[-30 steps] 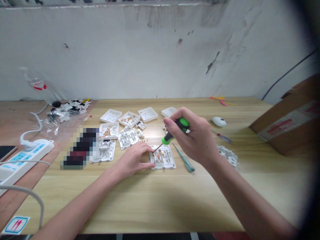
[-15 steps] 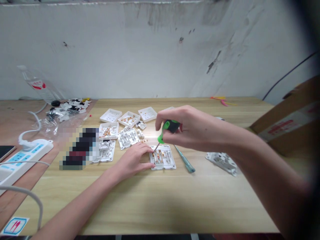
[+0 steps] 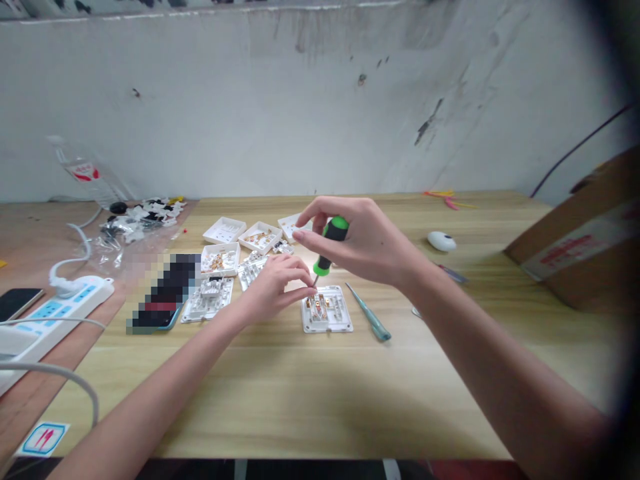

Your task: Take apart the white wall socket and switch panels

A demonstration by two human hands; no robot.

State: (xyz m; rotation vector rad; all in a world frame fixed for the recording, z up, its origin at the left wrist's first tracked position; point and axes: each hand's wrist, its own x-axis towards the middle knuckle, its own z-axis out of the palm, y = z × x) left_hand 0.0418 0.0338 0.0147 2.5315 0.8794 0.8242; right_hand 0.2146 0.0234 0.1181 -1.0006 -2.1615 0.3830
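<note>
My right hand (image 3: pixel 363 240) grips a green and black screwdriver (image 3: pixel 336 230), which stands nearly upright with its tip low over a white socket plate (image 3: pixel 343 325). Small brass contacts show in the plate's left half. The fingers of my left hand (image 3: pixel 280 280) are drawn together close to the screwdriver's tip, above the plate's upper left corner. What they pinch, if anything, is too small to make out. Just right of the plate lies a second, translucent teal screwdriver (image 3: pixel 373 317).
Left of the plate are further socket plates (image 3: pixel 207 300), white trays (image 3: pixel 220 259) with brass parts, and a blurred phone (image 3: pixel 167 290). A power strip (image 3: pixel 60 313), bottle (image 3: pixel 85 172) and bagged parts (image 3: pixel 145 217) lie far left. At right are a white mouse (image 3: pixel 441 241) and cardboard box (image 3: pixel 565 247).
My left hand has left the plate's left edge and moved up to the screwdriver's tip. The screwdriver has gone from tilted to nearly upright, with my right hand slightly higher.
</note>
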